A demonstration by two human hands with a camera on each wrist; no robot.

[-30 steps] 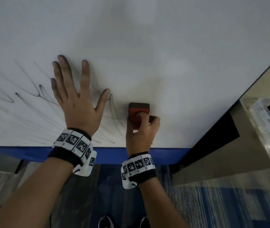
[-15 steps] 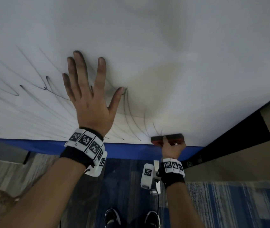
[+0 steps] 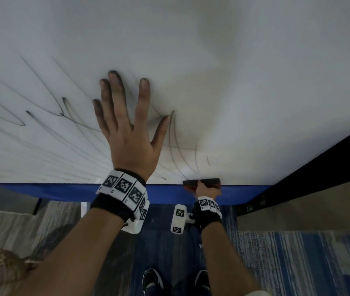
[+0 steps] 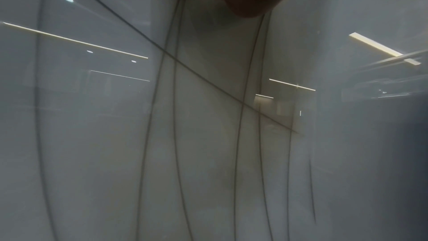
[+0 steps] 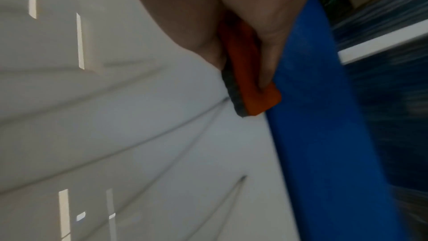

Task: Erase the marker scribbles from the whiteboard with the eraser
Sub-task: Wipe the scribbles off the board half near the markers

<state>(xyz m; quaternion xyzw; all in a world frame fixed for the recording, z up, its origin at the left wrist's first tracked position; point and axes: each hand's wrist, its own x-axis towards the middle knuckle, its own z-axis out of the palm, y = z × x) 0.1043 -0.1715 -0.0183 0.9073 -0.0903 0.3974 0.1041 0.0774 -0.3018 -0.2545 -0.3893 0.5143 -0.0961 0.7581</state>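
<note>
Orange-backed eraser (image 3: 201,181): gripped in my right hand (image 3: 207,190), at whiteboard's (image 3: 234,71) lower edge. Left hand (image 3: 127,129): fingers spread, flat across black scribbles (image 3: 41,116).

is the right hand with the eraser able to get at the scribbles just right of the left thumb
Probably yes: the right hand holds the eraser at the whiteboard's bottom edge, directly below those scribbles, with nothing between. The left hand lies beside them.
</note>
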